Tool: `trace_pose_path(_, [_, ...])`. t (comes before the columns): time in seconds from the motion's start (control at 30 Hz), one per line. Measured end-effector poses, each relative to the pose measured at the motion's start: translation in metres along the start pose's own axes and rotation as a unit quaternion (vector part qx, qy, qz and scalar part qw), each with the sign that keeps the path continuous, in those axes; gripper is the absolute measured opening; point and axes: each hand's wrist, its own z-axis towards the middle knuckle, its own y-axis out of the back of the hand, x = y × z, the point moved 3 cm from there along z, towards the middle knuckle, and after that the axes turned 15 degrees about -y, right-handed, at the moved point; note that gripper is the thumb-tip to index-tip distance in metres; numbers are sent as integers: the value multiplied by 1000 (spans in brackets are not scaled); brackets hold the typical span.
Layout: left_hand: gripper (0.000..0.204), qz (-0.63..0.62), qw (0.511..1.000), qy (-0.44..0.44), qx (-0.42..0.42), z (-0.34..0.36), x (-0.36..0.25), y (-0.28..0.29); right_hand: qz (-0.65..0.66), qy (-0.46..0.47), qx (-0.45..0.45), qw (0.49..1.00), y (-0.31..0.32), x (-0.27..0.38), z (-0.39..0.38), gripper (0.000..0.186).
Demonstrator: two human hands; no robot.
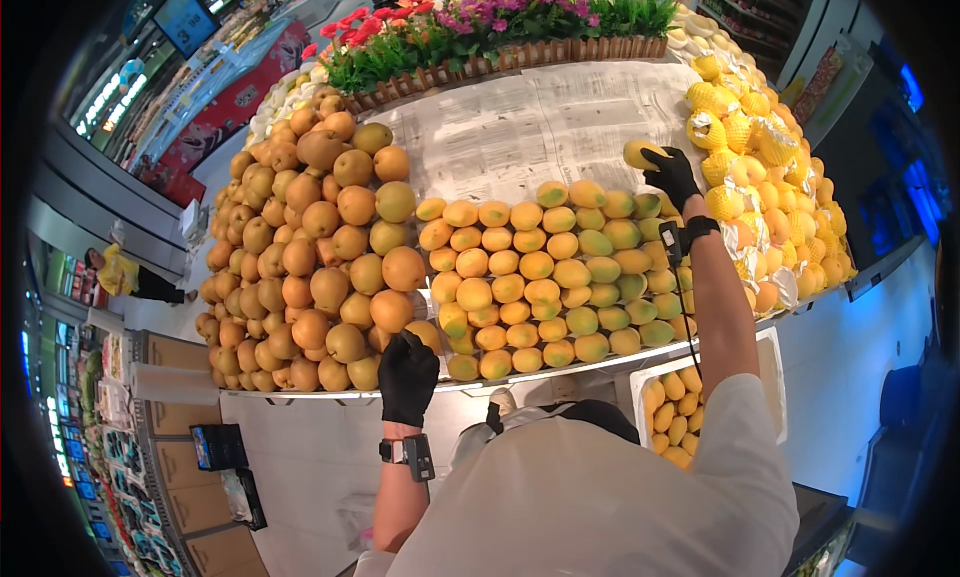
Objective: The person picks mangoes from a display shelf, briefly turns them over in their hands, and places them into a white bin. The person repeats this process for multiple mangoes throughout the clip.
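1. A white foam box (772,377) at lower right holds yellow mangoes (678,412); at the back, a picket-fence planter (500,62) holds red, orange and purple flowers (540,7).
2. Mango rows (540,267) reach the display's front edge (560,374), between brown round pears (340,247) and yellow foam-netted fruit (740,129); bare paper (500,127) lies open behind the rows.
3. The right arm stretches forward; the black-gloved right hand (672,175) pinches a yellow-green mango (638,156) over the paper, near the rows' back right corner.
4. The black-gloved left hand (408,379) is at the front edge beside the pears; its fingers curl inward, around what I cannot tell.
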Motion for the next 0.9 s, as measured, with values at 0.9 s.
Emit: trace_pose_path(0.9, [61, 567, 621, -369, 395, 43, 5, -179, -206, 426, 9, 881, -175, -16, -269, 70])
